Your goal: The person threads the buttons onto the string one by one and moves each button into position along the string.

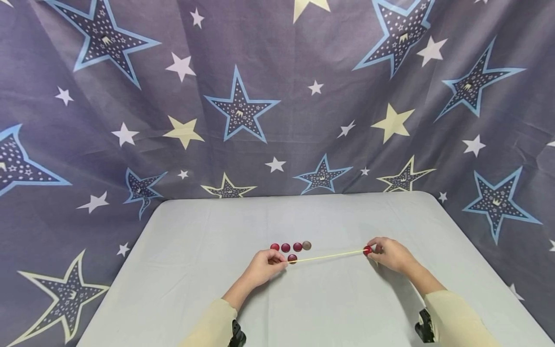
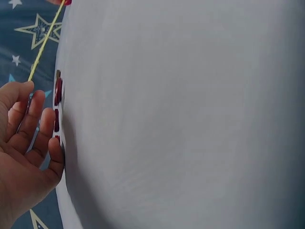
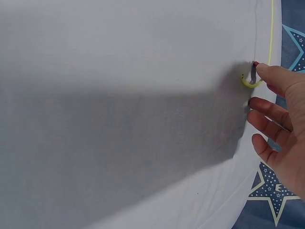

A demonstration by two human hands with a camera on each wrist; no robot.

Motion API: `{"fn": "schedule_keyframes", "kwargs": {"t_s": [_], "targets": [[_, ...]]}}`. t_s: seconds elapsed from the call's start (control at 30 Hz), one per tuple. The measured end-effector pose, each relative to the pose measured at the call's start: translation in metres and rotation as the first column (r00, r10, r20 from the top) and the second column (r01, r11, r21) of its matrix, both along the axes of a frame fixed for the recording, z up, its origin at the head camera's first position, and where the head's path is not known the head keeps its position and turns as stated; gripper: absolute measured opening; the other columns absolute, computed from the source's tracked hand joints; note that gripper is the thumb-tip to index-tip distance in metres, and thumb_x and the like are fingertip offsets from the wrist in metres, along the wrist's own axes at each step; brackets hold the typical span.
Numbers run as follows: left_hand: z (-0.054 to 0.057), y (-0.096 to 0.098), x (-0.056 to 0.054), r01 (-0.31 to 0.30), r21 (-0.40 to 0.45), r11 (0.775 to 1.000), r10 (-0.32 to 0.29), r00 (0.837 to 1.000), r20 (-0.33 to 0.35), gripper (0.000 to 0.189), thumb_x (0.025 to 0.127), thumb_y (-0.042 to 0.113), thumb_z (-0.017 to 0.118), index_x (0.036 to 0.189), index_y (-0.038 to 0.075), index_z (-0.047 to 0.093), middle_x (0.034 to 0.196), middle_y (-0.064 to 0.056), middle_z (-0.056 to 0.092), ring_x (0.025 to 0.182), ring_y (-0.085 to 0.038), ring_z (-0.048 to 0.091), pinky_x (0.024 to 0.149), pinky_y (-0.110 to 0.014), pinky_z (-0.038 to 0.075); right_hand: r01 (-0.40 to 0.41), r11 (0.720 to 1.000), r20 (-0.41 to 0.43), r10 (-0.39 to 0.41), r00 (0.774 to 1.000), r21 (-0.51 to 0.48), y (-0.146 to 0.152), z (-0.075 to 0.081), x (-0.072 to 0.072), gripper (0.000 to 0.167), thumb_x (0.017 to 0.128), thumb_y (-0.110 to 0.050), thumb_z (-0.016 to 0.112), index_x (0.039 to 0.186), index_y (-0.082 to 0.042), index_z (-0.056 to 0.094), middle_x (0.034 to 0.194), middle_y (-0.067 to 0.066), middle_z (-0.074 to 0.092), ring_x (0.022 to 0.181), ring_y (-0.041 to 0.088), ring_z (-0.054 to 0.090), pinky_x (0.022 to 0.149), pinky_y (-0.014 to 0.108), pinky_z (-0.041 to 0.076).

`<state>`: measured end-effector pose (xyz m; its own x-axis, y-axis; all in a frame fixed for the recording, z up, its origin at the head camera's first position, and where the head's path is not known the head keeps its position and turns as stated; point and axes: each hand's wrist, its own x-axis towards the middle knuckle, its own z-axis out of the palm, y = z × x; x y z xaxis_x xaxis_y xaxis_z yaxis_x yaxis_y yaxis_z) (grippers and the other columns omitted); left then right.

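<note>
A thin yellow string [image 1: 325, 256] stretches nearly straight between the two hands, above the table. My left hand [image 1: 262, 266] pinches one end between thumb and forefinger, its other fingers loosely bent. At the other end my right hand [image 1: 391, 254] pinches a shiny red button-like disc [image 1: 367, 250] that the string meets; the fingers partly hide how it passes through. In the right wrist view a short curled string tail [image 3: 251, 85] hangs below the thumb. Just beyond the left fingertips lies a dark red disc [image 1: 292, 259], partly crossed by the string.
Behind the left hand is a row of similar discs: a bright red one [image 1: 275, 246], two dark red ones [image 1: 285, 247] and a brownish one [image 1: 307, 246]. They lie on a white-covered table [image 1: 195, 289]. A star-patterned curtain [image 1: 260, 159] hangs around its back and sides.
</note>
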<state>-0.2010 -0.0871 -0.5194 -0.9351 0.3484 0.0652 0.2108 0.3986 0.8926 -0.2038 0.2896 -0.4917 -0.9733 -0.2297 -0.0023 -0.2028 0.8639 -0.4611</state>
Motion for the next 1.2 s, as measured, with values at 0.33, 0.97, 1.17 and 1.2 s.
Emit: {"fn": "schedule_keyframes", "kwargs": {"t_s": [0.33, 0.97, 1.17, 1.2], "targets": [[0.002, 0.003, 0.002, -0.005, -0.003, 1.000, 0.005, 1.000, 0.011, 0.010, 0.082, 0.013, 0.069, 0.084, 0.003, 0.067, 0.078, -0.006, 0.066, 0.066, -0.003, 0.054, 0.061, -0.017, 0.046, 0.009, 1.000, 0.010, -0.009, 1.000, 0.007, -0.003, 0.001, -0.001, 0.029, 0.082, -0.017, 0.068, 0.106, -0.001, 0.064, 0.077, 0.001, 0.060, 0.065, 0.011, 0.048, 0.060, 0.029, 0.040], [0.004, 0.003, -0.002, -0.002, 0.027, 1.000, 0.001, 1.000, 0.015, 0.010, 0.081, 0.012, 0.071, 0.084, 0.002, 0.067, 0.077, -0.010, 0.065, 0.065, -0.007, 0.053, 0.058, -0.017, 0.045, -0.042, 0.997, -0.077, 0.037, 0.996, -0.069, -0.027, 0.012, -0.009, 0.025, 0.084, -0.019, 0.067, 0.105, -0.004, 0.067, 0.089, 0.009, 0.064, 0.061, 0.007, 0.052, 0.061, 0.028, 0.043], [0.004, 0.004, -0.002, -0.005, 0.029, 1.000, 0.004, 0.999, 0.034, 0.010, 0.082, 0.012, 0.071, 0.084, 0.003, 0.067, 0.077, -0.008, 0.065, 0.065, -0.006, 0.053, 0.059, -0.017, 0.045, -0.073, 0.994, -0.105, 0.064, 0.992, -0.085, -0.039, 0.012, -0.011, 0.024, 0.084, -0.018, 0.066, 0.103, -0.004, 0.067, 0.090, 0.009, 0.065, 0.069, 0.009, 0.055, 0.062, 0.027, 0.044], [0.004, 0.004, -0.002, -0.003, 0.028, 1.000, 0.002, 0.999, 0.033, 0.010, 0.082, 0.012, 0.071, 0.083, 0.003, 0.067, 0.077, -0.008, 0.065, 0.065, -0.006, 0.053, 0.058, -0.017, 0.046, -0.082, 0.993, -0.109, 0.072, 0.991, -0.088, -0.041, 0.012, -0.011, 0.024, 0.085, -0.018, 0.066, 0.103, -0.004, 0.067, 0.090, 0.009, 0.065, 0.071, 0.010, 0.055, 0.063, 0.027, 0.044]]}}
